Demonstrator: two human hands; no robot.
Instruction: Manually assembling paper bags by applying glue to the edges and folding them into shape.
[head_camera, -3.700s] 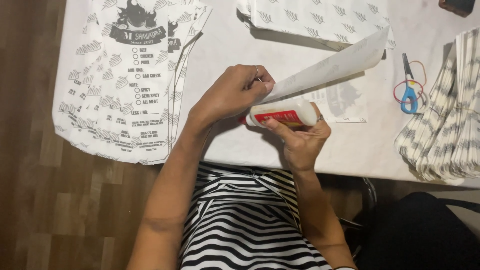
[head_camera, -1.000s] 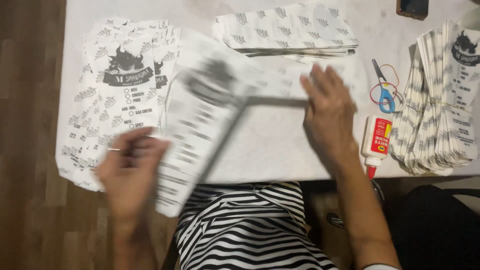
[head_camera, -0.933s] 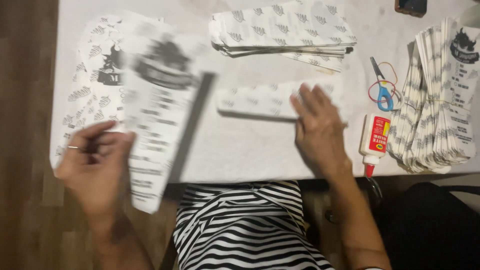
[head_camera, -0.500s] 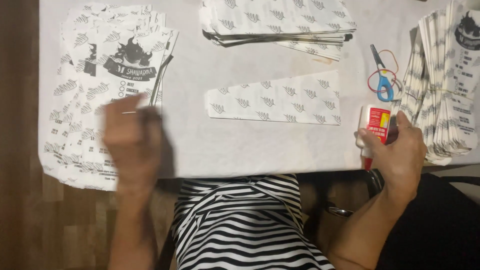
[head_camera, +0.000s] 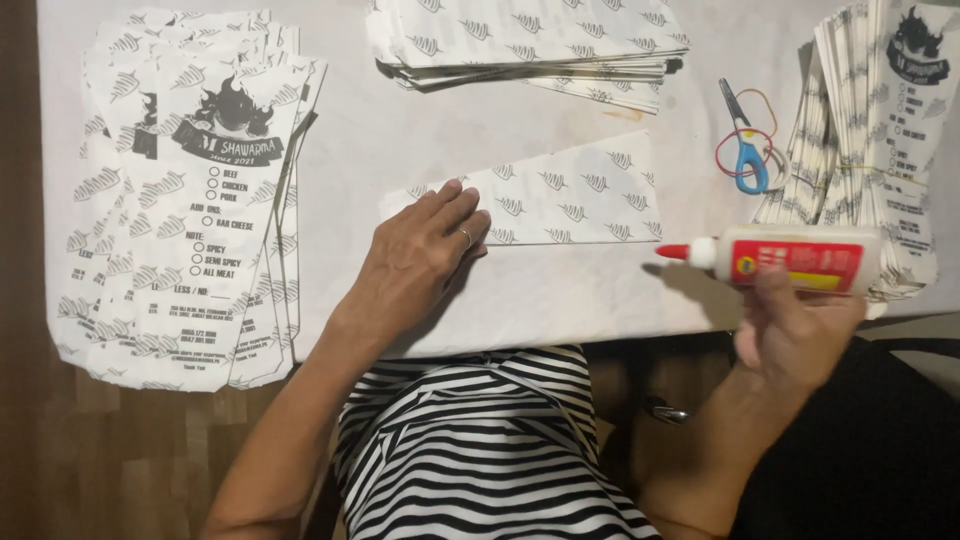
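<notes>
Right hand (head_camera: 795, 335) has lifted the glue bottle (head_camera: 795, 260) off the table (head_camera: 560, 300); fingers clamped round it, long axis horizontal, red tip pointing left toward the paper strip (head_camera: 560, 195). Left hand (head_camera: 415, 265) now flat, open, on the strip's left end. Scissors (head_camera: 745, 150) above the bottle. Printed bag stack (head_camera: 190, 200) far left, overhanging the near edge.

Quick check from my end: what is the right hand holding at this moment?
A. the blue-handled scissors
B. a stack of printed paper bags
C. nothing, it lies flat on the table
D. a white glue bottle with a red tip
D: the right hand grips a white glue bottle with its red tip pointing left, while the blue-handled scissors lie untouched on the table and the left hand presses the patterned paper strip.
</notes>
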